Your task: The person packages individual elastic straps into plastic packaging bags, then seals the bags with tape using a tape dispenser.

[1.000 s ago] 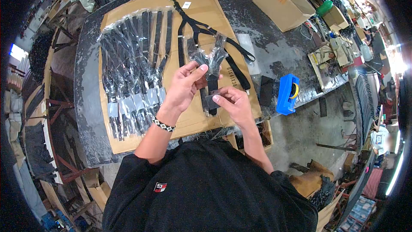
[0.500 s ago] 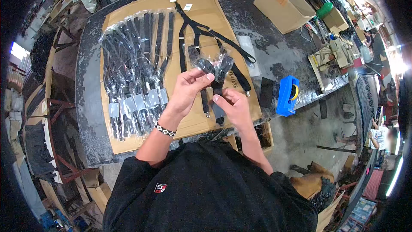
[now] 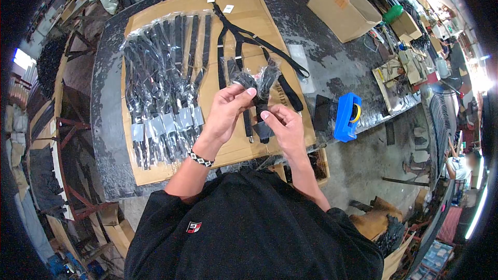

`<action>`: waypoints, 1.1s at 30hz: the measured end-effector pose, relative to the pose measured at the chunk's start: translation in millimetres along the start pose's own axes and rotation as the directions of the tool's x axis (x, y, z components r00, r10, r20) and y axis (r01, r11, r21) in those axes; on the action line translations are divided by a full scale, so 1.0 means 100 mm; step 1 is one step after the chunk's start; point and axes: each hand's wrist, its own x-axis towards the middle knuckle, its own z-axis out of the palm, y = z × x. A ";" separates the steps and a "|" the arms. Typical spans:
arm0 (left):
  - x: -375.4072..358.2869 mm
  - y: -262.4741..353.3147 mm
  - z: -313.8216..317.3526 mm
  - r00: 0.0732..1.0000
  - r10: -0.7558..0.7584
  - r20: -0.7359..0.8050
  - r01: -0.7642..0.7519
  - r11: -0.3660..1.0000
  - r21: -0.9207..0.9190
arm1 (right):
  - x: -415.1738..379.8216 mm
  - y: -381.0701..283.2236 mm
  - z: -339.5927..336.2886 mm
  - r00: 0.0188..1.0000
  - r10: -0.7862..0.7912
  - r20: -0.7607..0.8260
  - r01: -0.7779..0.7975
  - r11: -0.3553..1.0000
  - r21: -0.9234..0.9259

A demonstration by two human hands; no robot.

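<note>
My left hand (image 3: 226,115) is closed, pinching a bunched clear plastic sleeve with folded black suspenders (image 3: 265,80) inside. My right hand (image 3: 287,127) is closed at the lower part of the same packet, thumb against the black strap, beside a small grey card (image 3: 263,130). Beneath both hands lies a loose pair of black suspenders (image 3: 240,36), spread in a Y shape with metal clips, on a flat cardboard sheet (image 3: 233,0). To the left, several bagged black suspenders (image 3: 161,72) with grey cards lie side by side. My fingertips partly hide the packet.
A blue tape dispenser (image 3: 346,116) stands on the dark table (image 3: 111,119) to the right, near a black flat object (image 3: 322,111). Clear plastic sleeves (image 3: 300,65) lie beside the cardboard. An open carton (image 3: 342,10) sits at the far right. Another person (image 3: 460,166) is in the right background.
My right hand has shifted slightly up along the packet, and its lower end with the grey card has lifted and tilted. My left hand stays nearly in place.
</note>
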 end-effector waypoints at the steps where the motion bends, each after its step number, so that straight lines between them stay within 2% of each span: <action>1: 0.00 0.00 -0.01 1.000 0.008 0.002 -0.008 1.000 0.016 | 0.01 0.03 0.00 1.000 0.010 -0.005 -0.010 1.000 0.004; 11: 0.02 -0.11 -0.07 0.998 0.059 -0.003 -0.058 0.994 0.088 | 0.04 0.03 0.04 0.999 0.039 0.019 -0.040 0.998 0.057; 17: -0.03 -0.02 -0.03 0.999 0.034 -0.024 -0.031 0.993 0.110 | 0.06 0.05 0.06 0.999 0.022 -0.031 -0.021 1.000 0.024; 23: -0.02 -0.03 -0.10 1.000 0.014 0.006 -0.015 0.991 0.130 | 0.05 0.06 0.03 0.987 0.146 0.067 -0.144 0.989 -0.029; 26: -0.05 -0.02 -0.06 1.000 0.018 -0.007 -0.016 0.986 0.163 | 0.06 0.09 0.05 0.993 0.115 0.026 -0.116 0.993 0.008; 30: 0.01 -0.13 -0.13 1.000 0.016 -0.006 -0.015 0.995 0.096 | 0.07 0.03 0.13 0.999 0.025 -0.031 -0.021 0.994 0.112; 33: 0.03 -0.15 -0.15 1.000 0.014 -0.010 -0.013 0.996 0.086 | 0.06 0.02 0.09 0.998 0.050 -0.048 -0.048 0.998 0.042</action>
